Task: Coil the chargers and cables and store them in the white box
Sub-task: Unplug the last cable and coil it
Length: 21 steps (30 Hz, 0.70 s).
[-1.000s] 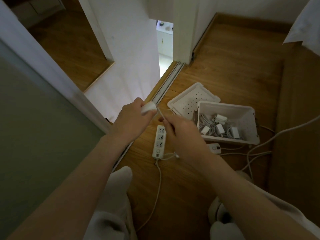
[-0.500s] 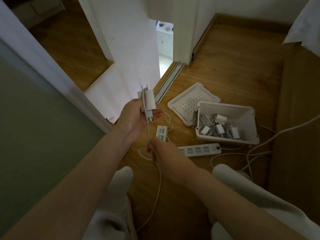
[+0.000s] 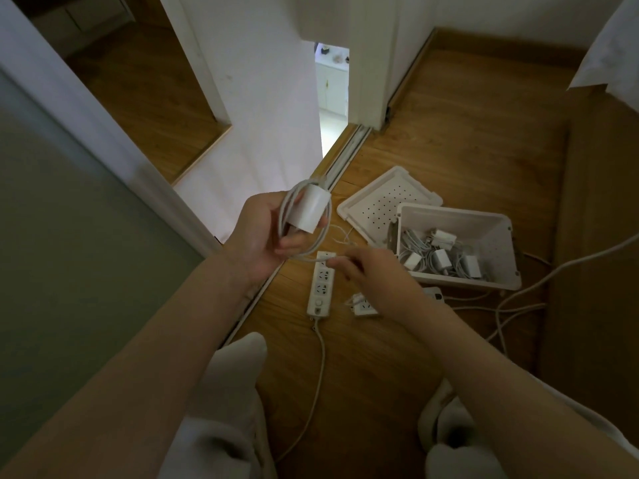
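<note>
Coiling item: left hand (image 3: 261,236) gripped charger (image 3: 311,210) as core, cable (image 3: 283,216) looped round it; right hand (image 3: 377,276) pinched the loose end at 5 o'clock, probably to guide the next turn. Box (image 3: 466,285), at 3 o'clock on floor (image 3: 466,150), held coiled chargers (image 3: 441,259).

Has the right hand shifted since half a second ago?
Yes. The right hand, pinching the cable, moved rightward, nearer the white box.

Dim wood floor (image 3: 449,140), warm brown. White wall (image 3: 262,98) ahead, split by a narrow bright gap (image 3: 331,114) onto a pale cabinet (image 3: 333,81). Metal track (image 3: 340,164) sunk in the floor below. Grey-green panel (image 3: 52,236) at left, edged by a white frame (image 3: 86,108). White cloth (image 3: 615,46) hanging at top right.
</note>
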### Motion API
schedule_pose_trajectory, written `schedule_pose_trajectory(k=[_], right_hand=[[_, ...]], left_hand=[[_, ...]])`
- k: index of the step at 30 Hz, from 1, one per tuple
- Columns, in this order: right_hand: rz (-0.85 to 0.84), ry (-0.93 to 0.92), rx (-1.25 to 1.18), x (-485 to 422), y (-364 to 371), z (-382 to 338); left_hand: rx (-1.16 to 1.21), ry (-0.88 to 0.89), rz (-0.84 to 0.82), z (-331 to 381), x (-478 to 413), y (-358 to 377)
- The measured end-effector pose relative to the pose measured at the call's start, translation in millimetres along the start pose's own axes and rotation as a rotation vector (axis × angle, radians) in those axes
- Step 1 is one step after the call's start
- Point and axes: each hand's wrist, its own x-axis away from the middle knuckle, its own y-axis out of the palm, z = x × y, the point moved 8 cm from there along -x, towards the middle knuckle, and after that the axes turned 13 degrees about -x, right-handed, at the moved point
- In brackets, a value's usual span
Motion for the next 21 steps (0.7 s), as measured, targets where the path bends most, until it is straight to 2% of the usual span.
schedule_pose_trajectory(k=[5, 9, 13, 16, 18, 21], right_hand=[[0.080, 0.017, 0.066, -1, -26, 4], [0.152, -0.060, 0.239, 0, -34, -11], [0.191, -0.065, 0.352, 1, -40, -14], [0.191, -0.052, 0.495, 1, -44, -9], [0.207, 0.002, 0.501, 1, -51, -4], [0.280, 0.020, 0.414, 2, -61, -3]], left_hand=[[-0.363, -0.035, 0.027, 1, 2, -8], [-0.808, -0.074, 0.054, -8, -3, -10], [-0.954, -0.069, 0.039, -16, -8, -14], [-1.190, -0.023, 0.080, -17, -12, -23], [-1.360, -0.003, 0.110, -18, -14, -31], [-1.481, 0.007, 0.138, -19, -14, -37]])
